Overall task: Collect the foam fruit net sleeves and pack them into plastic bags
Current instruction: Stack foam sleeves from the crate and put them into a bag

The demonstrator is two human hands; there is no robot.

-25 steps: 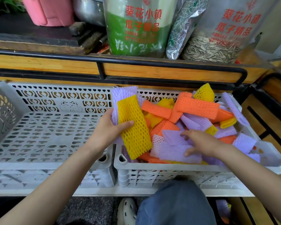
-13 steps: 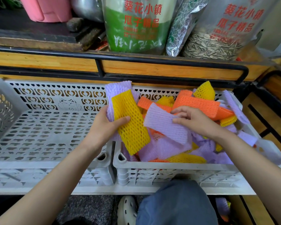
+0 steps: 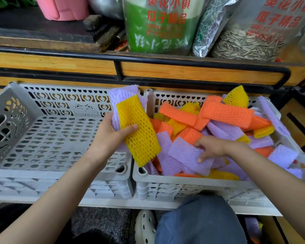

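My left hand (image 3: pixel 111 136) grips a small stack of foam net sleeves, a yellow sleeve (image 3: pixel 139 134) in front and a purple sleeve (image 3: pixel 121 97) behind, held over the gap between two grey crates. My right hand (image 3: pixel 213 147) pinches another purple sleeve (image 3: pixel 187 154) low over the pile of orange, yellow and purple sleeves (image 3: pixel 225 115) that fills the right crate (image 3: pixel 183 182). No plastic bag for packing shows.
The left crate (image 3: pixel 42 138) holds nothing. Behind the crates runs a wooden shelf with a black rail (image 3: pixel 165 59), bearing big bags of sunflower seeds (image 3: pixel 250 43) and a pink tub (image 3: pixel 63 7). My knee (image 3: pixel 201 222) and a white clog (image 3: pixel 144 226) are below.
My right hand has dropped from chest height back down to the pile, still holding a purple sleeve. My left hand keeps its stack almost still.
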